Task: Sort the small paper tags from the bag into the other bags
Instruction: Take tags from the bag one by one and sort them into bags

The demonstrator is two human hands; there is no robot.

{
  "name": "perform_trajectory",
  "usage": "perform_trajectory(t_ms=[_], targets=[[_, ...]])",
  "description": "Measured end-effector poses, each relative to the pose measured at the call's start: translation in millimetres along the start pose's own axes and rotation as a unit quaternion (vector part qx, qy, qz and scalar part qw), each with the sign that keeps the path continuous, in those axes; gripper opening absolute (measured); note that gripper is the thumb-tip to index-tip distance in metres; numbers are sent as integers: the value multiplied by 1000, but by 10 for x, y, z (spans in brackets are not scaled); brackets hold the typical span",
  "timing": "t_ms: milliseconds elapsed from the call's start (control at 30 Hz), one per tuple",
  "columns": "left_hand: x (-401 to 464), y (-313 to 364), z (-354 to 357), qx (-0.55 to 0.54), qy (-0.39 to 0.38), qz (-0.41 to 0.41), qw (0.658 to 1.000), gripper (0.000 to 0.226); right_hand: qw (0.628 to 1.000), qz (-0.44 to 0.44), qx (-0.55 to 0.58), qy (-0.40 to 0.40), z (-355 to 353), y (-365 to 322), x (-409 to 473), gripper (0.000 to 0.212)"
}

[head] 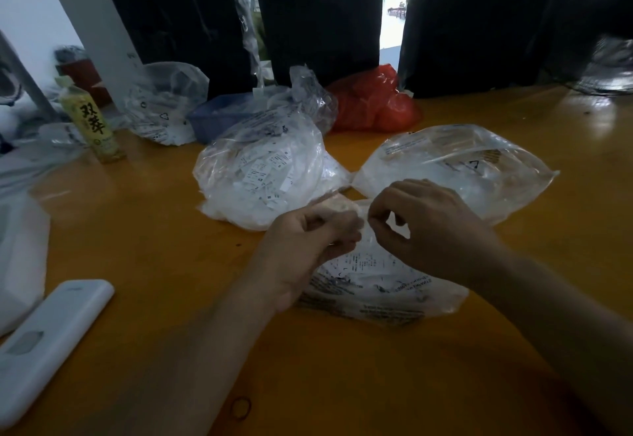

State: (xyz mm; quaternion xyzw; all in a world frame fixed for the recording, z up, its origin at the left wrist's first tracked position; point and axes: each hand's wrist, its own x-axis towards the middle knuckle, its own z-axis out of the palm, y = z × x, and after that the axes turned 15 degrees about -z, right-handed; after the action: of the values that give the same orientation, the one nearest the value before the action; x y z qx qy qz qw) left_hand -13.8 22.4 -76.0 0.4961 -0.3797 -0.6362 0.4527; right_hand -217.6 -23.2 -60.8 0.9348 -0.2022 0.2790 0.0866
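Head view, left to right: a white remote (51, 339) lies on the orange tabletop (154, 237), with a yellow bottle (90, 123) farther back. A clear bag of paper tags (260, 175) sits left of centre. The left hand (308, 240) and right hand (421, 226), fingers curled, pinch the mouth of the near bag (376, 291) holding printed tags. Another clear bag (455, 165) lies beyond the right hand.
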Motion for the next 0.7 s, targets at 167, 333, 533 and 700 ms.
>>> perform_trajectory(t_ms=[167, 333, 533, 700], targets=[[20, -38, 12, -54, 20, 15, 998, 18, 978, 114, 137, 110, 15, -42, 8, 22], [4, -38, 64, -88, 8, 7, 996, 28, 905, 224, 357, 57, 32, -87, 42, 30], [-17, -50, 75, -36, 8, 27, 999, 22, 916, 212, 326, 94, 77, -57, 25, 5], [-34, -40, 44, 43, 65, 53, 996, 14, 946, 205, 239, 72, 84, -46, 32, 13]])
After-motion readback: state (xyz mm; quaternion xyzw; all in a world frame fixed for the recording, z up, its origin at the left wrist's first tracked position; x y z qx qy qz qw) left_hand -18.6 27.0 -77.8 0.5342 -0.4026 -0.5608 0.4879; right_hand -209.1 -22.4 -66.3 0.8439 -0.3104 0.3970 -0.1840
